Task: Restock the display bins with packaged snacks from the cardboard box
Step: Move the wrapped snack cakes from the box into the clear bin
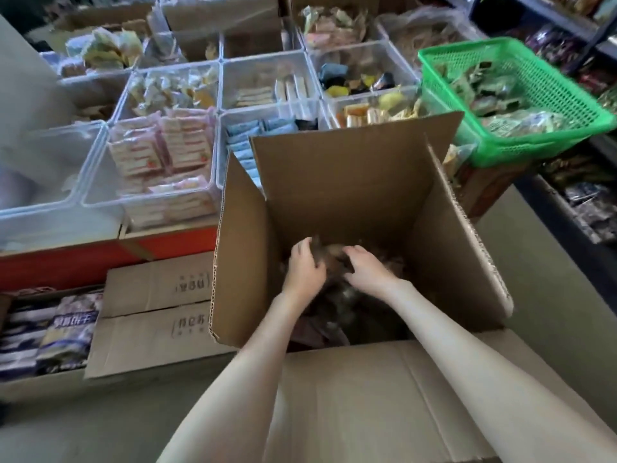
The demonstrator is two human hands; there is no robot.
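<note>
Nearest lies the folded-down near flap [367, 396] of the large open brown cardboard box [334, 182], with both bare forearms crossing it. Out at 9 o'clock from the box sit blue-and-white printed snack bags [50, 332], then two closed flat cardboard cartons [157, 312] just beside the box's left wall. At 11 o'clock stand the clear plastic display bins [96, 168], one packed with pink-and-white packets [160, 152]. Inside the box, low on a heap of dark brown snack packets [324, 329], the left hand [303, 270] curls round a dark packet. The right hand [369, 272], just beside it, has its fingers bent over the heap, but blur hides whether it holds anything. At 1 o'clock stands a green plastic mesh basket [514, 95] holding greenish bags.

Likely risks: a loose two-handed scoop could shed packets on the lift, since the box walls are tall and the bins lie beyond the upright far flap. Catching that flap could spill the load, and dark packets could land in a bin of another kind
</note>
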